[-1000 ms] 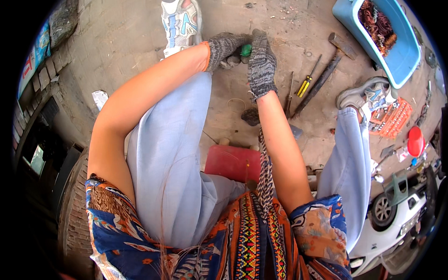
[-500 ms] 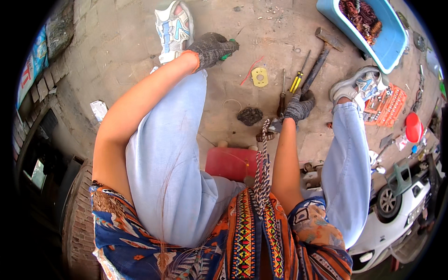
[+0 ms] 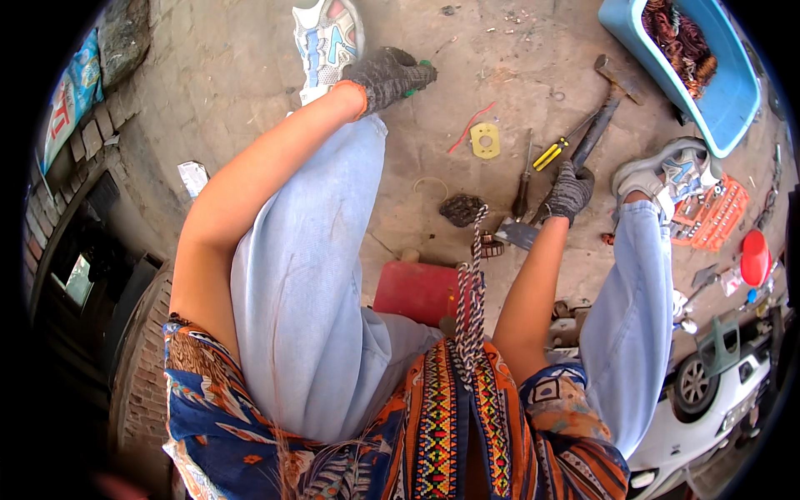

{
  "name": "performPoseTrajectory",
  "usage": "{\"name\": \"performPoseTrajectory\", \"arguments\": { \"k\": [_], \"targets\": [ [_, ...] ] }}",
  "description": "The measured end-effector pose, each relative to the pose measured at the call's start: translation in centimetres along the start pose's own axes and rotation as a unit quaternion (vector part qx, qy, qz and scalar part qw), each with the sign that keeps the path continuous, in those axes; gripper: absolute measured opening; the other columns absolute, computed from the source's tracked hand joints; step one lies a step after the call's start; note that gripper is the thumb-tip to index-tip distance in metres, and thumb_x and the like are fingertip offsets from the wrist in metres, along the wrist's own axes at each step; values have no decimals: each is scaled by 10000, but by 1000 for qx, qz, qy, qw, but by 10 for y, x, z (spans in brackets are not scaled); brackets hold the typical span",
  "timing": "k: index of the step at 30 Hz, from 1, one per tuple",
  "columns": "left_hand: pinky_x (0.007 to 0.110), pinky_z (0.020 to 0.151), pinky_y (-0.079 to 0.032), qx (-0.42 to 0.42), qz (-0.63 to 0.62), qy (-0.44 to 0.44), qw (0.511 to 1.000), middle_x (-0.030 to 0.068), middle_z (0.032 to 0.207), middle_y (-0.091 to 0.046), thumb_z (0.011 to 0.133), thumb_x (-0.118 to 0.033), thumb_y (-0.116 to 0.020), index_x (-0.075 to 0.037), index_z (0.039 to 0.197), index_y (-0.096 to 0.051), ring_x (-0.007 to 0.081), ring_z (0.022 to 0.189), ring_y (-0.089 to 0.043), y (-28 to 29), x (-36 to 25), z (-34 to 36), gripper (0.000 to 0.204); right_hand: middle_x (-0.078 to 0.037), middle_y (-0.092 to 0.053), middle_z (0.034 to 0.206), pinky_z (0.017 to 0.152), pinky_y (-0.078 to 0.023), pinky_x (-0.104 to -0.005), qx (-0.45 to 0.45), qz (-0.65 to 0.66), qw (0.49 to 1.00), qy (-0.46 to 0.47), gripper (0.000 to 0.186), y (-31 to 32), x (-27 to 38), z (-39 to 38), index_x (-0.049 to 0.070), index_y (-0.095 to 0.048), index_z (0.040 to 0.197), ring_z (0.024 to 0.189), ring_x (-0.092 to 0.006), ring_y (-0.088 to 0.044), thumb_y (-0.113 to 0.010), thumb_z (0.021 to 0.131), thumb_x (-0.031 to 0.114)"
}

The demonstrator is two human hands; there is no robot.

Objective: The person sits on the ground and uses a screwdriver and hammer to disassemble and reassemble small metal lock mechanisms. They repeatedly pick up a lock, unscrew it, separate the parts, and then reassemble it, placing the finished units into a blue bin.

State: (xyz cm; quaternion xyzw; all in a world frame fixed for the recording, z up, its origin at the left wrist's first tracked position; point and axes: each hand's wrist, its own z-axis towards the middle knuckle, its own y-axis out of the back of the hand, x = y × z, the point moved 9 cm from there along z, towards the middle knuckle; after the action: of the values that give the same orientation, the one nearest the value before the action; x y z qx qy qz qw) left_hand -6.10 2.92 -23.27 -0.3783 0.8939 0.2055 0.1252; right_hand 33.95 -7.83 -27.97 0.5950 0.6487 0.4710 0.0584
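Note:
My left hand (image 3: 392, 79) wears a grey knit glove and is closed round a small green item (image 3: 423, 68) beside the shoe. My right hand (image 3: 571, 190), also gloved, wraps round the hammer handle (image 3: 598, 129), whose steel head (image 3: 618, 81) rests to the upper right. Next to it lie a yellow-handled screwdriver (image 3: 550, 154) and a dark-handled screwdriver (image 3: 520, 196). A flat metal blade (image 3: 517, 233) lies below that hand. Between my hands are a yellow plate (image 3: 485, 141), red wire (image 3: 467, 125), a dark lump (image 3: 461, 210) and a round slotted part (image 3: 492, 247).
A blue tub (image 3: 733, 92) of wire coils stands upper right. An orange socket case (image 3: 718, 217) and red bowl (image 3: 755, 258) lie right, above a white car (image 3: 671, 433). My shoes and legs flank the work area; a red pad (image 3: 415, 292) is between them.
My hands have moved apart: the left carries the green item slightly up and left, the right has dropped down and right onto the hammer handle, uncovering the yellow plate and red wire.

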Motion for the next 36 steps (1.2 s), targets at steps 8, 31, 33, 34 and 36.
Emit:
{"name": "performPoseTrajectory", "arguments": {
  "k": [8,31,33,34,36],
  "targets": [
    [290,690,-470,-99,93,-55,989,66,814,-664,866,-470,-550,-33,975,-670,139,707,-582,13,-3,-3,466,-84,-573,731,426,-426,-259,456,531,692,-177,506,-63,69,-47,-33,-575,1050,509,-132,-495,-578,865,438],
    [237,497,-429,-40,-289,-146,945,2,704,-557,872,-205,-627,-99,1094,-605,89,561,-523,24,-38,-16,247,10,-407,514,306,-251,-219,470,620,591,-210,484,-100,114,-64,10,-626,1088,343,-77,-295,-490,915,442],
    [274,498,-440,-73,-323,-141,933,29,717,-566,861,-162,-608,-84,1084,-595,135,561,-546,34,-39,-17,237,11,-400,500,301,-245,-215,450,605,621,-213,462,-98,112,-62,13,-633,1060,334,-76,-290,-491,919,429],
    [201,438,-359,-87,-312,-169,931,-24,655,-509,887,-155,-603,-82,1093,-591,55,492,-463,37,-47,-22,218,11,-399,496,299,-244,-215,450,604,621,-215,452,-98,113,-62,14,-636,1047,331,-76,-289,-493,920,423],
    [213,439,-371,-62,-324,-181,926,-17,657,-518,889,-158,-602,-74,1094,-593,67,494,-474,35,-46,-24,221,11,-397,489,295,-241,-215,451,601,622,-219,432,-95,116,-66,18,-641,1021,326,-76,-287,-497,921,413]
  ]
}}
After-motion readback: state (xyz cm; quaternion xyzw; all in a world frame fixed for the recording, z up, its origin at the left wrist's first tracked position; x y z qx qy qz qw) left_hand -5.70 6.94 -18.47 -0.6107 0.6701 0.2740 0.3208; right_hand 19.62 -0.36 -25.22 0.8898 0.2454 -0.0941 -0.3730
